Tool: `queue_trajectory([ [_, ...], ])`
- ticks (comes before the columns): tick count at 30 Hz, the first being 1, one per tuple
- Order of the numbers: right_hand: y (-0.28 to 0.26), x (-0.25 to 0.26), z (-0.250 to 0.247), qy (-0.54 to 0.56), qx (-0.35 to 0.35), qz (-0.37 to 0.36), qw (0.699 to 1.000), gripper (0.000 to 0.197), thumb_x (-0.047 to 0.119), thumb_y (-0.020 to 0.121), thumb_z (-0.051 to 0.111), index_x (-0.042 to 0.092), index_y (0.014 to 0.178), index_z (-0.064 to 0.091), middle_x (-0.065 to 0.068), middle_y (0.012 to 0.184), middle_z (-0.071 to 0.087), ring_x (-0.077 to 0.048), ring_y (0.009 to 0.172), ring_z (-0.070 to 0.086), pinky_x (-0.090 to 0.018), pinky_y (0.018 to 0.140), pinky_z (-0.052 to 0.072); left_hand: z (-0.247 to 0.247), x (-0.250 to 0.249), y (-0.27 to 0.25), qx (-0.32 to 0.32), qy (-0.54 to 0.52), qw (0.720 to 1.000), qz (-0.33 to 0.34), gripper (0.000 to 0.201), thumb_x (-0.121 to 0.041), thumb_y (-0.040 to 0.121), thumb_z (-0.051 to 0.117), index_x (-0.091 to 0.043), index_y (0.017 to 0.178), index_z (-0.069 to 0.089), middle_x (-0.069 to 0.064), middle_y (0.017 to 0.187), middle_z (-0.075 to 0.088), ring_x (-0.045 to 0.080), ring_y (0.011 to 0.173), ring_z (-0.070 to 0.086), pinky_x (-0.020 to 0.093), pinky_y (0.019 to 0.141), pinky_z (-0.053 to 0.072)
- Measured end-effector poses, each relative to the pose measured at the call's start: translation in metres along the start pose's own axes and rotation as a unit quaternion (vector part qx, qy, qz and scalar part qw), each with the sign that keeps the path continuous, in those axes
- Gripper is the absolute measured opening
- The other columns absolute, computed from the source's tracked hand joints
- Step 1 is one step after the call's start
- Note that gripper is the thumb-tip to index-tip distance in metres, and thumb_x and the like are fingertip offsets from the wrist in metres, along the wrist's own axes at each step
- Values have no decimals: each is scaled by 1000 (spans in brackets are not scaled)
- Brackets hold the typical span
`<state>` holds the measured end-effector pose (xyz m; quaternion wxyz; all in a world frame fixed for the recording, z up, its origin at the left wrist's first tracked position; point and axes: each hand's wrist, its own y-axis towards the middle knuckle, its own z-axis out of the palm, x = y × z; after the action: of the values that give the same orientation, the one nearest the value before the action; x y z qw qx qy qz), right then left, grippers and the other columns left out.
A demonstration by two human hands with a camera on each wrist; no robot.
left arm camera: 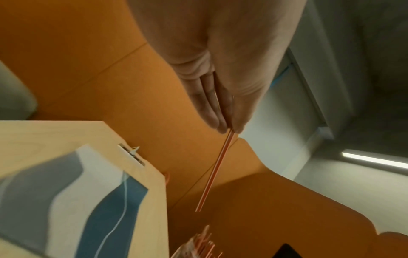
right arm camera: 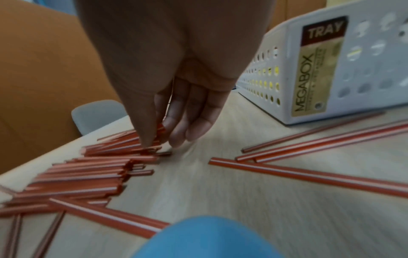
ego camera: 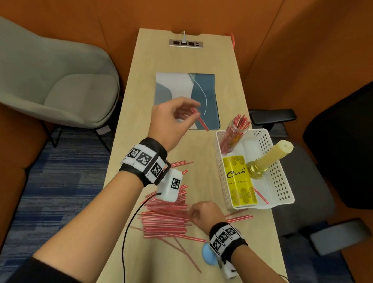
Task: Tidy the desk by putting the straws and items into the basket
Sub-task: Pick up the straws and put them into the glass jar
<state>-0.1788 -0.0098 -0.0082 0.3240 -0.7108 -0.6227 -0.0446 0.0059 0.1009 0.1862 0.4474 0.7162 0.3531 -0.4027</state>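
A big pile of red-and-white straws (ego camera: 164,215) lies on the near part of the wooden desk. My right hand (ego camera: 192,215) reaches down into the pile's right end, and its thumb and fingers (right arm camera: 176,137) pinch the ends of a few straws (right arm camera: 123,148). Raised over the middle of the desk, my left hand (ego camera: 193,114) pinches two straws (left arm camera: 212,172) that point down to the right. The white perforated basket (ego camera: 278,177) stands at the desk's right edge. It holds a jar of straws (ego camera: 235,134), a yellow box (ego camera: 240,183) and a candle in a brass holder (ego camera: 269,156).
A blue-and-white mat (ego camera: 185,90) lies beyond the left hand, a power socket (ego camera: 186,43) at the far end. A blue ball (ego camera: 207,255) sits by my right wrist. Loose straws (right arm camera: 309,174) lie near the basket (right arm camera: 331,69). Grey chair (ego camera: 52,81) on the left, black chair (ego camera: 323,174) on the right.
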Motion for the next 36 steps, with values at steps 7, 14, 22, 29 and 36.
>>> queue_trajectory([
  [7, -13, -13, -2, 171, -18, 23, 985, 12, 21, 78, 75, 32, 74, 72, 17, 64, 59, 1, 60, 55, -15, 65, 50, 57, -28, 60, 73, 1, 995, 62, 14, -8, 83, 73, -11, 97, 74, 3, 84, 72, 12, 77, 68, 28, 76, 59],
  [14, -21, -16, -15, 271, -73, 3, 960, 28, 26, 82, 77, 47, 71, 62, 35, 72, 61, 4, 68, 58, -8, 64, 44, 107, -21, 80, 109, 31, 991, 64, 11, -7, 83, 75, -11, 94, 75, 2, 82, 72, 12, 75, 67, 29, 75, 59],
  [22, -32, -11, -91, 377, -215, 7, 901, 2, 18, 86, 74, 19, 88, 74, -1, 78, 72, -6, 68, 63, -20, 67, 53, 121, 31, 73, 167, 188, 967, 36, 37, -48, 81, 73, -31, 113, 66, -13, 99, 66, 5, 92, 60, 23, 81, 48],
  [29, -10, -19, -234, 267, -479, -72, 833, 10, 18, 94, 64, 19, 104, 68, 9, 86, 69, -10, 75, 67, -27, 73, 56, 64, 108, -1, 127, 215, 958, -143, 23, -23, 85, 72, -25, 107, 69, -6, 91, 68, 12, 86, 63, 31, 82, 53],
  [36, 41, -30, -286, 195, -511, -72, 834, 13, 19, 95, 61, 16, 106, 68, 2, 87, 68, -7, 76, 65, -29, 72, 58, 14, 174, -104, 226, 376, 842, -314, 23, -31, 82, 74, -22, 102, 72, 3, 100, 70, 16, 82, 63, 27, 77, 54],
])
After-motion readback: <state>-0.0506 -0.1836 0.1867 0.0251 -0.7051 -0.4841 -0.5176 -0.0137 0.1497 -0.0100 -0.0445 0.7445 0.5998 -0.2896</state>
